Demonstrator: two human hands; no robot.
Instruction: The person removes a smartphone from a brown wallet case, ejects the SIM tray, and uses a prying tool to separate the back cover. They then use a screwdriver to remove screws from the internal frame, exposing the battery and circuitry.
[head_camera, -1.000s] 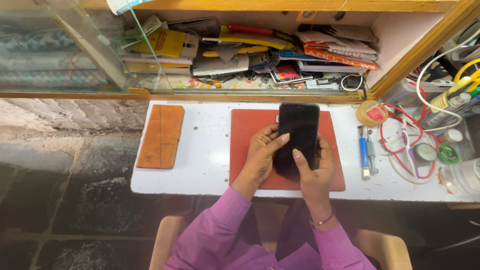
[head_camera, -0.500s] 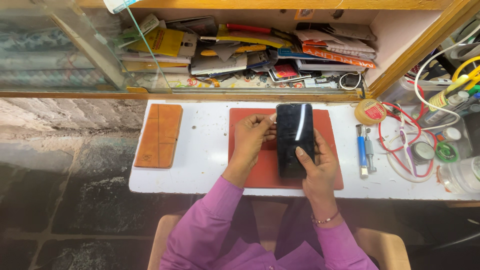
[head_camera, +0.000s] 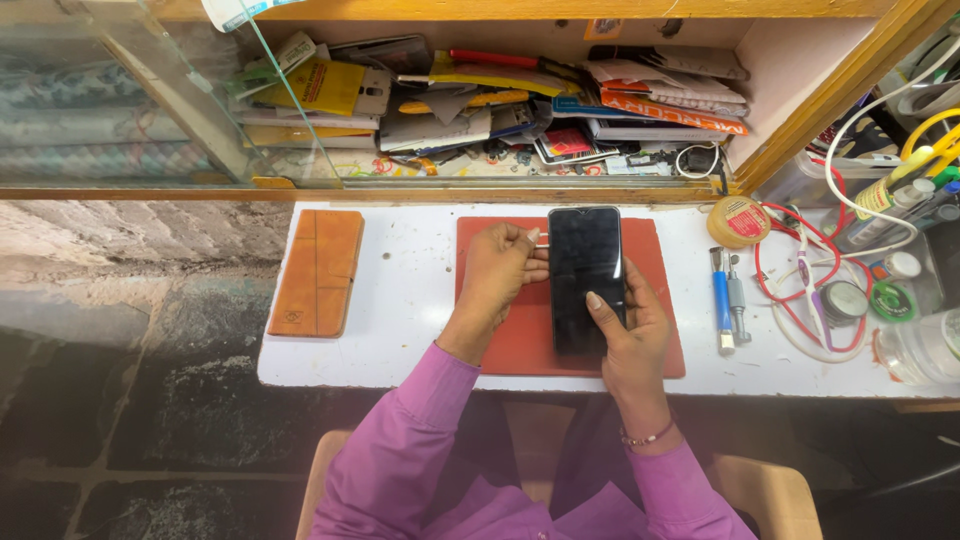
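On the red rectangular work mat (head_camera: 520, 345), between the two hands, lies a black flat glass-fronted smartphone (head_camera: 585, 275), screen up and dark, its long side running away from the person. The right hand (head_camera: 625, 325) rests on the phone's near right part, index fingertip pressed on the glass and the other fingers curled along the right edge. The left hand (head_camera: 497, 272) sits just left of the phone, thumb and forefinger pinched narrow on a thin, pale pin-like tool (head_camera: 541, 243) whose tip meets the phone's left edge; what the tool is exactly is too small to tell.

The phone looks light, stiff and thin, with slick glass that would likely slide under a loose hold and crack if dropped; the long side edges seem the safest place to take hold, not the face.

Beyond the fingertips, an open wooden shelf (head_camera: 760, 110) is crammed with papers, card packets and flat boxes. Right of the right hand lie a blue-handled tool (head_camera: 721, 300), a round yellow tin with red lid (head_camera: 738, 220) and a red cable loop (head_camera: 800, 265). Well left of the left hand lies a tan leather wallet case (head_camera: 317, 272), shut, on the white tabletop (head_camera: 410, 300).
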